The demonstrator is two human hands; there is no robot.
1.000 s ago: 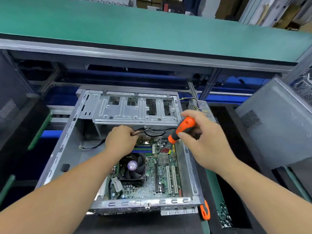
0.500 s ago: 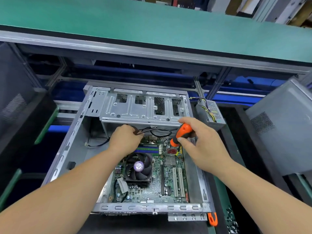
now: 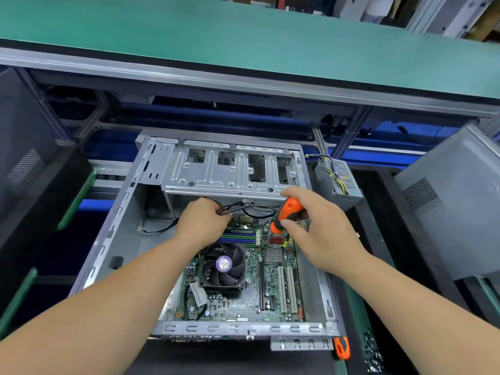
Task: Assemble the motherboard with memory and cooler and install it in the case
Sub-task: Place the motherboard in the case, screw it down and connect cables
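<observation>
**Orange driver slants down toward the board's far right corner**

Head view. Orange and black, the screwdriver [image 3: 286,215] sits in the right hand [image 3: 319,228], whose grip is closed round the handle with the thumb on the near side. Its long axis runs from the handle top, up near the drive cage [image 3: 230,171], down and toward the viewer's left, so the shaft points at the far right part of the motherboard [image 3: 270,290]. The tip itself is too small to make out against the connectors there, so I cannot tell whether it sits in a screw.

Taking the cooler fan [image 3: 224,265] as the landmark: the motherboard lies flat in the case [image 3: 108,239] all around it, the memory sticks [image 3: 238,236] lie just beyond it, and the screwdriver works beyond it and to the right. The left hand [image 3: 203,220] is beyond the fan and slightly left, its grip closed on the black cables [image 3: 251,207], lifting them off the board's far edge.

Judging from this, the step in hand is fastening the board down. The right hand is the nearer to that corner, and the move turns on bringing the slanted shaft upright over the screw while the cables are kept aside.

A second orange tool [image 3: 342,347] lies at the case's near right corner, beside a heap of screws [image 3: 373,355].
</observation>
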